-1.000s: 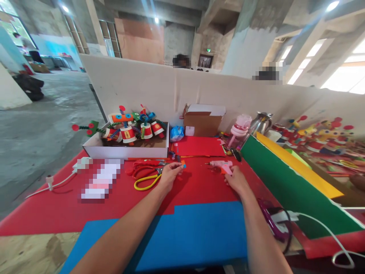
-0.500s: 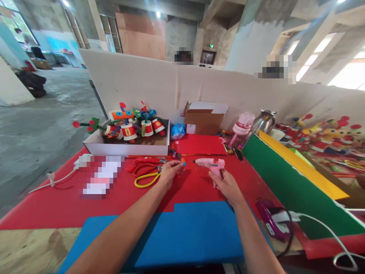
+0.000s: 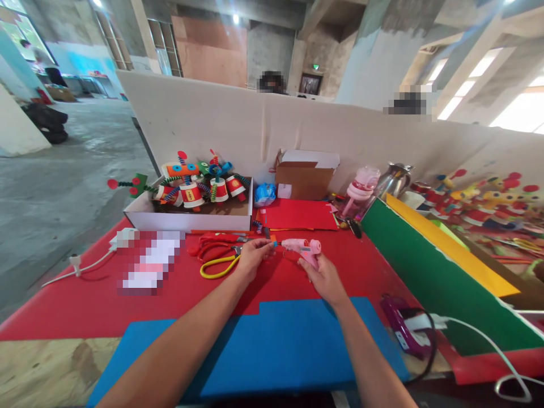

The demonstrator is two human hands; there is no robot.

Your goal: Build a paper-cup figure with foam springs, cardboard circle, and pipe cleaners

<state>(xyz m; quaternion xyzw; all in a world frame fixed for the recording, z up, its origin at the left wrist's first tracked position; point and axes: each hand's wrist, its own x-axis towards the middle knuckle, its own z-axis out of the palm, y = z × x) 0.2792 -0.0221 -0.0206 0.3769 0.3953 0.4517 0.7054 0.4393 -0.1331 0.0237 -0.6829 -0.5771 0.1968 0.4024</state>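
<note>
My right hand (image 3: 323, 277) grips a pink hot glue gun (image 3: 306, 249) by its handle, its nozzle pointing left. The nozzle tip meets or nearly meets a small blue piece (image 3: 275, 244) pinched in the fingertips of my left hand (image 3: 256, 258). Most of that piece is hidden by my fingers, so its exact kind does not show. Beside my left hand, scissors or pliers with yellow handles (image 3: 219, 267) lie on the red table cover (image 3: 178, 309), with a red-handled tool (image 3: 212, 247) just behind them.
A white box (image 3: 195, 221) holds several paper-cup figures with coiled limbs. Red sheets (image 3: 297, 215), a brown carton (image 3: 305, 181) and a pink bottle (image 3: 359, 192) stand behind. Blue sheet (image 3: 272, 351) lies in front. At right are a green board (image 3: 442, 283) and a purple power strip (image 3: 403, 328).
My right hand has moved the glue gun left, bringing its nozzle to the small blue piece. My left hand has stayed almost still.
</note>
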